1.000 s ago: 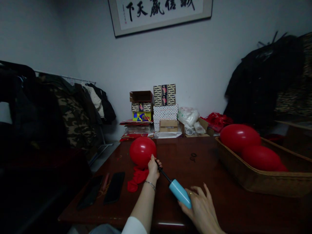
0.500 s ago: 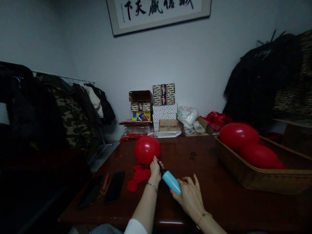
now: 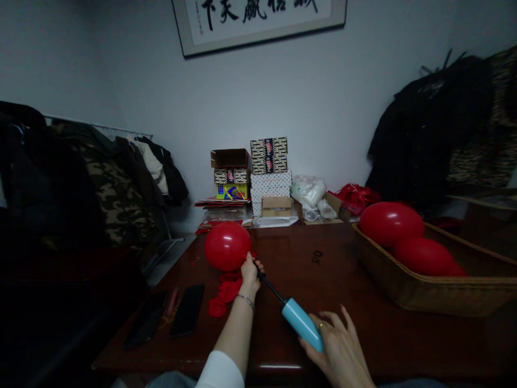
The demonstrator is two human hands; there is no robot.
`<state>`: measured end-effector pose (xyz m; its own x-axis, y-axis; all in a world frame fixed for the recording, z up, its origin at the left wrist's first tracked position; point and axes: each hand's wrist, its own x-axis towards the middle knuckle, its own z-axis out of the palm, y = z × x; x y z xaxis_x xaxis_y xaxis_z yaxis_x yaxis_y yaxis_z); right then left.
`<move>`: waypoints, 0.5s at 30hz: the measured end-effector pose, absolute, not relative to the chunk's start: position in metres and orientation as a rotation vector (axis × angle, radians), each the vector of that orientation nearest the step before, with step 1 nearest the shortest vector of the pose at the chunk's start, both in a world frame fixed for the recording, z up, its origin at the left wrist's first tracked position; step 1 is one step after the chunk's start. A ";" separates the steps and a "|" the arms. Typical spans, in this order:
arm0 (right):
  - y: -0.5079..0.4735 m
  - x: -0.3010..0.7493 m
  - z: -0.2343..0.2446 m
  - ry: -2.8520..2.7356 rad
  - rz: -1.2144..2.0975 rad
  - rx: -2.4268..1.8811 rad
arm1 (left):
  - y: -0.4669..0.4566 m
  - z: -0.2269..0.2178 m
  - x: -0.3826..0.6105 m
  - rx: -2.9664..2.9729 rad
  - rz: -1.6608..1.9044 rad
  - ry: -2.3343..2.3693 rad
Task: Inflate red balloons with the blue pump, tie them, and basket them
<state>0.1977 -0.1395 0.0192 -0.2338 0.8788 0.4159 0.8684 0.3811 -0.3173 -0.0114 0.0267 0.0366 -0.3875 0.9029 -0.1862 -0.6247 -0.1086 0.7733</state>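
Note:
A round red balloon (image 3: 226,246), partly filled, sits over the table with its neck in the closed fingers of my left hand (image 3: 249,274). At those same fingers is the black nozzle end of a hand balloon pump (image 3: 298,319). Its thin black rod shows between my left hand and the light blue barrel. My right hand (image 3: 338,345) grips the barrel's near end between thumb and fingers, some fingertips raised. Below the balloon, a heap of limp red balloons (image 3: 225,295) lies beside my left wrist.
At right stands a wicker basket (image 3: 434,291) holding large red balloons (image 3: 391,223). Two dark flat phone-like objects, a phone (image 3: 188,311) among them, lie left on the brown table (image 3: 278,345). Small black loops (image 3: 317,257) lie mid-table. Stacked boxes (image 3: 270,186) stand at the back.
The pump's barrel has slid back toward me with my right hand, baring the black rod. The balloon and my left hand have shifted slightly left, and the balloon looks a little larger.

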 end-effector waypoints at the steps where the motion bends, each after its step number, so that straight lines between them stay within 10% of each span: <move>1: -0.141 0.201 0.017 -2.125 0.023 -1.490 | 0.027 0.037 -0.011 0.408 1.731 0.978; 15: -0.127 0.180 0.034 -2.081 0.098 -1.520 | 0.011 0.026 0.010 0.434 1.683 0.941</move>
